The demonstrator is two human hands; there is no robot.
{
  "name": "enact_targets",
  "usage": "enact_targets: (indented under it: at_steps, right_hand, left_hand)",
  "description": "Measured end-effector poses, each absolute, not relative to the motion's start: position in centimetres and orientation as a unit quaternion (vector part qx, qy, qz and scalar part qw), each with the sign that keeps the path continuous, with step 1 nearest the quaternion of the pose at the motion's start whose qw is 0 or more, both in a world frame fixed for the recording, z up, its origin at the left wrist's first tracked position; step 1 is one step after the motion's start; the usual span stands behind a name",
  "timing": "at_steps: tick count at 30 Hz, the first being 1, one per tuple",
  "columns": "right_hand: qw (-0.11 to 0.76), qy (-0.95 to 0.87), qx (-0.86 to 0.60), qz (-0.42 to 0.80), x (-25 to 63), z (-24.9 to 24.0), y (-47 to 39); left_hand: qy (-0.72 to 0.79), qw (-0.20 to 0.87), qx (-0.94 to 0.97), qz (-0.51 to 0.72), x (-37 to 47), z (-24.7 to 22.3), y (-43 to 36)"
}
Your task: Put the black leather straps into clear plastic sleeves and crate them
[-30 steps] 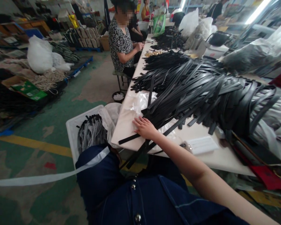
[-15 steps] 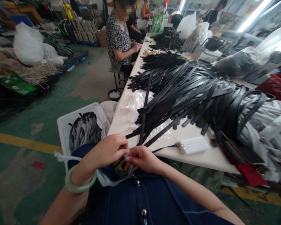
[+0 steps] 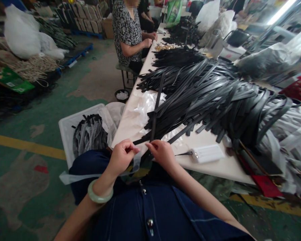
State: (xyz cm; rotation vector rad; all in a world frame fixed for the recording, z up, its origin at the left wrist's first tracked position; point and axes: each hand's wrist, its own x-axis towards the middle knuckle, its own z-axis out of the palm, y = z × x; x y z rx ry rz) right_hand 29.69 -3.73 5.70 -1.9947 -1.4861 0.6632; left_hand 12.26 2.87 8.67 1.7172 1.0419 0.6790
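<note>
My left hand [image 3: 122,155], with a pale green bangle [image 3: 100,191] at its wrist, is closed in a pinch on a translucent white strip [image 3: 136,162]. The strip hangs below the fingers and trails left across my dark blue clothing. A short gap to the right, my right hand [image 3: 163,152] has its thumb and fingertips pressed together; what they hold, if anything, is too small to make out. Behind it a black strap [image 3: 154,124] reaches from the large pile of black straps [image 3: 200,90] to the near edge of the table [image 3: 122,135].
A white power bank [image 3: 208,153] with a cable lies right of my hands. On the left stands a white bin [image 3: 65,134] of wrapped straps. A person in a patterned shirt [image 3: 126,30] sits farther up the table. Red and black items [image 3: 266,184] lie at the right edge.
My hands have moved apart from each other and slightly up. The white strip now hangs from my left hand alone. The camera view has tilted down a little.
</note>
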Motion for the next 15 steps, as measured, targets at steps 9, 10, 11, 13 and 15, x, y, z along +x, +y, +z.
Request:
enact_targets:
  at_steps: [9,10,11,13,15]
  right_hand:
    - [0.244,-0.426,-0.765,0.418,32.6,1.9,0.1]
    - [0.252,-0.424,-0.759,0.426,32.7,2.1,0.1]
    - [0.269,-0.419,-0.746,0.441,32.8,2.4,-0.1]
    - [0.35,-0.397,-0.686,0.499,32.9,3.9,-0.7]
    - [0.466,-0.36,-0.583,0.559,32.7,6.1,-1.5]
  left_hand:
    - [0.404,0.455,0.744,0.275,10.8,9.3,3.1]
    - [0.406,0.448,0.748,0.274,10.6,9.4,3.2]
    - [0.409,0.441,0.751,0.272,10.4,9.5,3.2]
    - [0.411,0.431,0.758,0.265,10.1,9.6,3.3]
    - [0.414,0.427,0.762,0.256,9.9,9.8,3.4]
